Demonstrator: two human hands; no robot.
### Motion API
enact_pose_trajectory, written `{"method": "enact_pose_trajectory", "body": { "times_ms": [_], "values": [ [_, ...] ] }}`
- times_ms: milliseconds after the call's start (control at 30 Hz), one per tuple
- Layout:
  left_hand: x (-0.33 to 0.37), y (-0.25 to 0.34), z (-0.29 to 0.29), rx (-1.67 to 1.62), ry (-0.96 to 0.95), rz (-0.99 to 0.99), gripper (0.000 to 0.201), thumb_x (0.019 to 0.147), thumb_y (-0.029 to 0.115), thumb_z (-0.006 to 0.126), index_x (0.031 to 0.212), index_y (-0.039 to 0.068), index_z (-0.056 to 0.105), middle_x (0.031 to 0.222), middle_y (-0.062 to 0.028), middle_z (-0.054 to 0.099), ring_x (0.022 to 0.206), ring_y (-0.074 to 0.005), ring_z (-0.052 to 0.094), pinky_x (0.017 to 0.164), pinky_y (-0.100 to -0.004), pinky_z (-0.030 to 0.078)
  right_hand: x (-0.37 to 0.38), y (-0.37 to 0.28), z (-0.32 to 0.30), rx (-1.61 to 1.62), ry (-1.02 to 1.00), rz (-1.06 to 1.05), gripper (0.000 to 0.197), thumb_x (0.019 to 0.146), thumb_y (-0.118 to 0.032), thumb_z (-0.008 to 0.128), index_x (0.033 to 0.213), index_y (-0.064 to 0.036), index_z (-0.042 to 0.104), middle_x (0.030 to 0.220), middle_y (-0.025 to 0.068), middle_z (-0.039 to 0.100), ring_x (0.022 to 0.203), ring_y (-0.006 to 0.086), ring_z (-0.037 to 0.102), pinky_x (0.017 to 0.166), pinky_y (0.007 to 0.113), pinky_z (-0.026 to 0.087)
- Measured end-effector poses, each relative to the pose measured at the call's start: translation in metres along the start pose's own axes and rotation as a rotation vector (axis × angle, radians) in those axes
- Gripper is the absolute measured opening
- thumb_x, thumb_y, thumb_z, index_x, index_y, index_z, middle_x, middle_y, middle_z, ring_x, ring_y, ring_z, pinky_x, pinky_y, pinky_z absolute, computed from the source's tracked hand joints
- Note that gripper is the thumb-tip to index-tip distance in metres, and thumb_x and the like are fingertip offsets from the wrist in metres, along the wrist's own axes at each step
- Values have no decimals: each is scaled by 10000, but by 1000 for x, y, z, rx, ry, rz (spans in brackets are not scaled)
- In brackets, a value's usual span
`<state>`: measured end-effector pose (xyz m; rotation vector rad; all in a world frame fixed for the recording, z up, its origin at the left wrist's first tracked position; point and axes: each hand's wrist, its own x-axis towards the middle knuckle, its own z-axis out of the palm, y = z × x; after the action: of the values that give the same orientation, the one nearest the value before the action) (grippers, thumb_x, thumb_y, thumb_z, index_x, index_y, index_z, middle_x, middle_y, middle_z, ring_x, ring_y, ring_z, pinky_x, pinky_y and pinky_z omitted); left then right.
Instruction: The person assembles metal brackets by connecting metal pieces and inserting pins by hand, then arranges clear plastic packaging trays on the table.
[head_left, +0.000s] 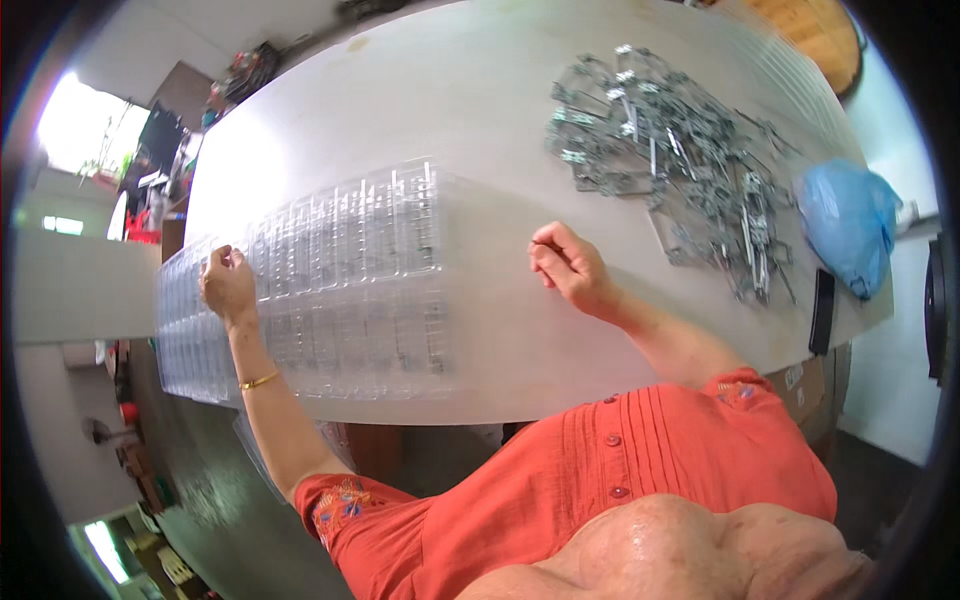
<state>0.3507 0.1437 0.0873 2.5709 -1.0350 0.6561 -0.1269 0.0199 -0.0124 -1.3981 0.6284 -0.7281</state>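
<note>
My left hand [229, 287] is over the left part of a clear plastic tray [345, 285], its fingertips pinched together. Anything between them is too small to make out. The tray is divided into rows of narrow slots, and small parts seem to lie in some of them. To the right of the tray, above the bare tabletop, my right hand [570, 266] is closed with curled fingers. Whatever it may hold is hidden. Beyond it lies a tangled pile of thin grey metal pieces [690, 150], rod-like with small fittings.
A large pale table [480, 90] carries everything. At its right edge sit a tied blue plastic bag [850, 225] and a dark flat bar [822, 312]. A round wooden stool top [810, 35] shows at the far right. A cardboard box [800, 390] stands below the right edge.
</note>
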Motion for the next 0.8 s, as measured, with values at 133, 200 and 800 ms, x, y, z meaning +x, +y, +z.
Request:
{"method": "enact_pose_trajectory", "body": {
  "times_ms": [133, 200, 800],
  "values": [
    [-12, 88, -51, -155, 77, 174, 184, 868, 186, 660, 984, 63, 732, 939, -109, 688, 877, -271, 655, 803, -408, 514, -5, 5, -2, -177, -34, -158, 74, 973, -109, 588, 988, -44, 556, 794, 35, 606, 668, 140, 581, 615, 317, 480],
    [-25, 120, -76, -300, 129, 318, 178, 863, 124, 677, 1011, 36, 722, 950, -119, 683, 856, -249, 651, 777, -380, 524, -10, -3, 2, -264, -88, -189, 78, 961, -108, 602, 986, -48, 559, 803, 55, 623, 669, 183, 604, 615, 333, 487],
    [-95, 411, -27, -578, -350, 618, 240, 828, 219, 632, 946, 17, 685, 926, -192, 659, 884, -350, 640, 821, -434, 507, -12, 10, 5, -439, -211, -533, 97, 943, -155, 584, 954, -61, 564, 860, 139, 643, 762, 374, 635, 687, 456, 508]
  ]
}}
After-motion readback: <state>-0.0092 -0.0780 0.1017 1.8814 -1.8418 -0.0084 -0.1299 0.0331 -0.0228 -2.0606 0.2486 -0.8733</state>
